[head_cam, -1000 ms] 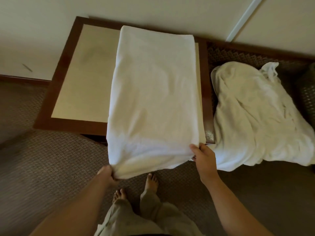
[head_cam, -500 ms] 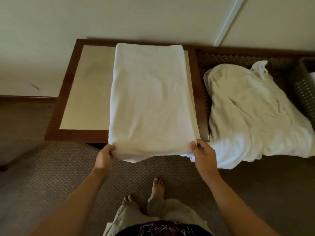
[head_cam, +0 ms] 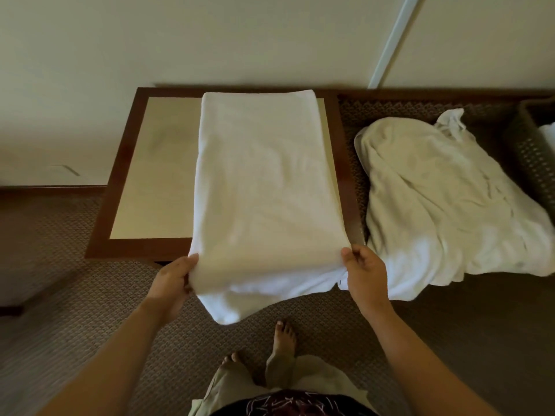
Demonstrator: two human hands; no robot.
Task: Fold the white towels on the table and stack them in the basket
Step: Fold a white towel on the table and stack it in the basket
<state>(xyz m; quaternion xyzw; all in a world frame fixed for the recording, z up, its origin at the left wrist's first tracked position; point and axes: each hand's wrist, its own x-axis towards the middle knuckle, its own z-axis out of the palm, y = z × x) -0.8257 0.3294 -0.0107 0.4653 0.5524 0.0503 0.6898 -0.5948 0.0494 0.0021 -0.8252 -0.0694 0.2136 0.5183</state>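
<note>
the fold is midway: a long white towel (head_cam: 264, 187) lies lengthwise on the right half of the surface (head_cam: 156, 175), its far end at the far edge and its near end spilling over the near edge. the left hand (head_cam: 172, 280) and right hand (head_cam: 365, 274) each have their fingers clamped on a near corner of it. the next move probably calls for lifting both corners together and carrying them to the far edge, keeping the sides aligned. a heap of unfolded towels (head_cam: 444, 199) lies off the surface's right edge, with the dark woven basket (head_cam: 531, 145) beyond it. patterned carpet (head_cam: 60, 325) below, pale wall (head_cam: 210, 40) behind.
</note>
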